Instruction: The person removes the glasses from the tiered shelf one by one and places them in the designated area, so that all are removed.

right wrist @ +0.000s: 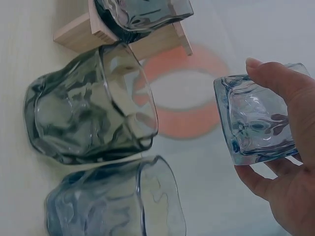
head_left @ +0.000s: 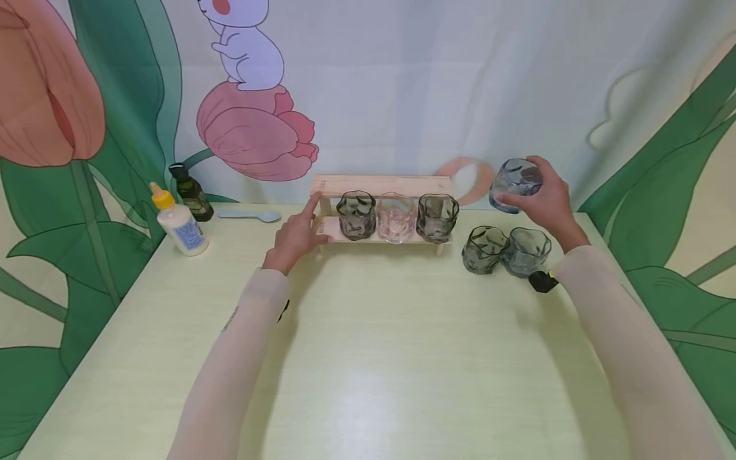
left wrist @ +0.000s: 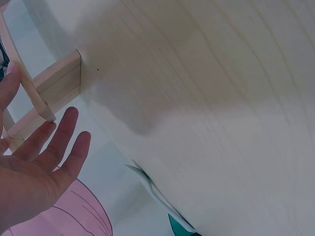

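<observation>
My right hand grips a blue-grey glass tumbler by its sides, raised above the table at the right. In the right wrist view, the thumb lies on one side of this tumbler and fingers on the other. My left hand touches the left end of a small two-tier wooden rack, its fingers mostly straight; the left wrist view shows them beside the rack's end. Along the rack's lower shelf stand a dark grey tumbler, a clear pinkish tumbler and another dark grey tumbler.
Below the raised tumbler, a greenish-grey tumbler and a bluish-grey tumbler stand close together on the table. At the back left are a yellow-capped glue bottle, a dark bottle and a pale blue spoon. A printed curtain hangs behind.
</observation>
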`<state>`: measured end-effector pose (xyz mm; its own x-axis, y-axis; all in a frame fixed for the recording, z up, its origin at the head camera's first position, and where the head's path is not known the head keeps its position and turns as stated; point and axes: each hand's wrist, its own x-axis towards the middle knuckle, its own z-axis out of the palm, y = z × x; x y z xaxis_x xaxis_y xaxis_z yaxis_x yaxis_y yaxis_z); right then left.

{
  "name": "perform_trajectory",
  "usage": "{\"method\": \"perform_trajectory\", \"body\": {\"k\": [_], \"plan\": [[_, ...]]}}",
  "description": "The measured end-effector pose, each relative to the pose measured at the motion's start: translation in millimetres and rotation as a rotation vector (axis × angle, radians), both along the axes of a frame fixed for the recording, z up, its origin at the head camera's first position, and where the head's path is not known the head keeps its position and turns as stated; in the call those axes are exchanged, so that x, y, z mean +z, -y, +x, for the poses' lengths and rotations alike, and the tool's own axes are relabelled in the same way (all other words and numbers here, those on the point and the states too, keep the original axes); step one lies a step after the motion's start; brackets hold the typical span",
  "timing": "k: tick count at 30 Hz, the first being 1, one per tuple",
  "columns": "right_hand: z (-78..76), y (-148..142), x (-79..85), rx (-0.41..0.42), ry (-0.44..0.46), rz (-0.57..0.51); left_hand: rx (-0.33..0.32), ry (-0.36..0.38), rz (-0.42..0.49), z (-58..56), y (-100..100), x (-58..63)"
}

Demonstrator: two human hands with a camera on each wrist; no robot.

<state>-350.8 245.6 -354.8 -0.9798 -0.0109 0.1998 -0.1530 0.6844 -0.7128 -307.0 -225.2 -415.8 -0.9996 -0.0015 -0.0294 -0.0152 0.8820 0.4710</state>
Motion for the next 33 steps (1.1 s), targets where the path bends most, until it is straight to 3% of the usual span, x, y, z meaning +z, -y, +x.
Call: {"method": "perform_trajectory", "body": {"k": [23,33], "plan": [[34.8,-61,-3.8,-0.059,-0.018,0.001,-0.001,0.001,-0.001,1.8,-1,1.7],[45.0,-82,-13.4,-0.104,-0.003,0.001,-0.002,0.013,0.008,2.5,0,2.6]]}}
